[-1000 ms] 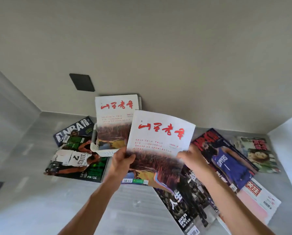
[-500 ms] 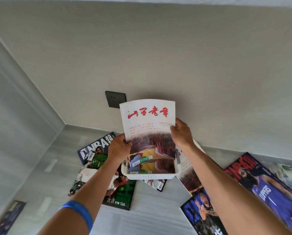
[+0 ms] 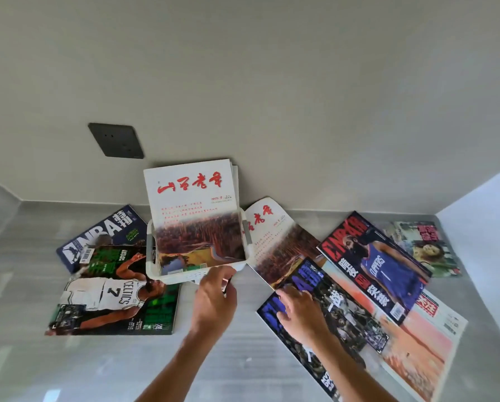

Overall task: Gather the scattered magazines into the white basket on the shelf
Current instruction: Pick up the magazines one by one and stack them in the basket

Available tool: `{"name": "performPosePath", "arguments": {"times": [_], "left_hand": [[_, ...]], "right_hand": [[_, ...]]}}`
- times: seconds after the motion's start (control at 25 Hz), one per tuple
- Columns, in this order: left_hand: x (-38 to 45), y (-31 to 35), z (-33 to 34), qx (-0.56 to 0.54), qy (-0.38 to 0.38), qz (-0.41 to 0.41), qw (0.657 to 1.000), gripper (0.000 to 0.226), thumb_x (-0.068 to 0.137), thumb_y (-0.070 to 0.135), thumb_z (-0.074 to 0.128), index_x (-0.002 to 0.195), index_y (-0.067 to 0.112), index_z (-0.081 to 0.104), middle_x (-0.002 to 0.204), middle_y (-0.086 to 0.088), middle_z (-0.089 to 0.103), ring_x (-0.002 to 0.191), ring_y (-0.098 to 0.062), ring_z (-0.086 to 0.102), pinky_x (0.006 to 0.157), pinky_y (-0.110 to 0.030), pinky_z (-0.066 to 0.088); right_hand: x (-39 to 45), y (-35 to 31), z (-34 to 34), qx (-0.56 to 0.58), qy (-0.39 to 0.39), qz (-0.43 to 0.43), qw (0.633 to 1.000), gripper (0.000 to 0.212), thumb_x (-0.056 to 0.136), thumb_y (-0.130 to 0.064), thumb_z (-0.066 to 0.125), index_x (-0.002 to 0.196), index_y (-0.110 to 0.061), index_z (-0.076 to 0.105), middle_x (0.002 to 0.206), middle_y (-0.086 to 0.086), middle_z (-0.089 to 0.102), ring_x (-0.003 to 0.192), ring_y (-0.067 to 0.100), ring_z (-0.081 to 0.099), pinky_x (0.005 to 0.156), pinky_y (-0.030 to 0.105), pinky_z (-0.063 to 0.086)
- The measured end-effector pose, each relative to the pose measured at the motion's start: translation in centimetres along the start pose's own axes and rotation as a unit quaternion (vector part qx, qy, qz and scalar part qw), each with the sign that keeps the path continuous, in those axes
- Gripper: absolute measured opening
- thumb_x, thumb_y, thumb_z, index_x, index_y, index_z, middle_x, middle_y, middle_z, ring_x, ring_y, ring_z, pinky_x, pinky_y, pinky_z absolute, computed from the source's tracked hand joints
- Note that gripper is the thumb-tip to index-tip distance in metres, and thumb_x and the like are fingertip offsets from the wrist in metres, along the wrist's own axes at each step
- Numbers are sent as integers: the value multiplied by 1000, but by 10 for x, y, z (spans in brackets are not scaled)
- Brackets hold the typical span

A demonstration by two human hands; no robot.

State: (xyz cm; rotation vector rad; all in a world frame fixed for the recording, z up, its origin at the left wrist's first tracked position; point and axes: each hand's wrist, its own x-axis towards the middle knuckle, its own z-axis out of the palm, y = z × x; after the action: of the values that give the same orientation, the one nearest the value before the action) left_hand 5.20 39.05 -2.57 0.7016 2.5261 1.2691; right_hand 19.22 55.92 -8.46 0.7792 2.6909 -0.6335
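White-covered magazines [image 3: 193,210] stand in the white basket [image 3: 182,277] — left hand [image 3: 214,300] loosely curled at its rim, right hand [image 3: 301,314] spread flat on a blue magazine [image 3: 330,314].

basket [image 3: 153,264]: magazines upright | left hand [image 3: 214,297] at rim

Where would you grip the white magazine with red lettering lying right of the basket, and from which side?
A judgement: take the white magazine by its bare upper edge near the wall, from above. Its lower corner lies under the dark blue magazine, and the white basket crowds its left side.
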Motion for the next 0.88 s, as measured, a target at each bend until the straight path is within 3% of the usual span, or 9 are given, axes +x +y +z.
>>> {"name": "performPosePath", "arguments": {"times": [0.08,0.16,0.24,0.36,0.44,0.52,0.64,0.72,0.88], "left_hand": [[-19,8,45,-3,-97,-53,994,32,79,5,59,106,20,65,108,1,68,98,-19,64,80,-24,48],[-25,10,81,35,-176,-88,980,43,77,12,57,119,20,61,124,-2,62,113,-21,58,92,-28,47],[-23,20,110,40,-221,-147,963,51,75,16,57,126,21,57,128,-5,59,115,-25,56,91,-30,47],[-7,37,143,-100,-130,-323,932,47,73,17,64,119,18,58,104,-7,63,92,-28,60,73,-33,50],[7,48,155,-236,-29,-444,864,36,75,13,68,110,15,61,85,-4,58,77,-21,53,68,-30,46],[19,54,168,-356,18,-514,780,19,74,10,70,91,11,62,75,-5,56,67,-16,48,67,-31,44],[32,58,180,-450,8,-530,718,13,76,13,70,77,12,57,67,-3,53,58,-13,45,65,-29,40],[42,59,190,-465,-1,-532,708,13,79,14,68,78,12,55,67,-2,51,56,-13,44,64,-28,41],[56,66,208,-489,41,-522,697,6,93,3,56,89,8,55,80,-12,63,66,-20,59,51,-30,53]], "right_hand": [[-37,35,26,-57,-69,6,996,81,84,-46,57,151,-42,12,164,-16,0,152,21,2,110,53,35],[-59,55,38,-78,-85,29,993,93,80,-56,55,149,-48,-7,162,-20,-13,152,21,-4,113,60,24],[-72,79,39,-80,-82,54,992,95,79,-60,54,148,-50,-10,162,-19,-15,152,22,-4,113,61,20],[-82,110,33,-80,-72,77,991,95,79,-60,56,149,-50,-7,162,-19,-15,152,21,-5,113,61,20],[-87,122,33,-80,-68,76,992,95,80,-60,58,149,-50,-6,162,-19,-17,152,21,-6,114,62,18],[-88,126,32,-70,-65,76,992,94,81,-58,60,149,-49,-5,162,-19,-15,152,22,-8,114,63,14],[-88,125,30,-56,-72,73,993,94,83,-55,61,150,-48,-5,163,-17,-15,152,22,-9,113,64,12],[-88,123,29,-55,-83,70,993,94,84,-54,60,150,-47,-7,162,-17,-16,151,23,-11,113,65,12],[-86,124,25,-47,-98,74,991,96,84,-51,61,149,-48,-9,161,-19,-21,151,24,-13,113,66,10]]}}
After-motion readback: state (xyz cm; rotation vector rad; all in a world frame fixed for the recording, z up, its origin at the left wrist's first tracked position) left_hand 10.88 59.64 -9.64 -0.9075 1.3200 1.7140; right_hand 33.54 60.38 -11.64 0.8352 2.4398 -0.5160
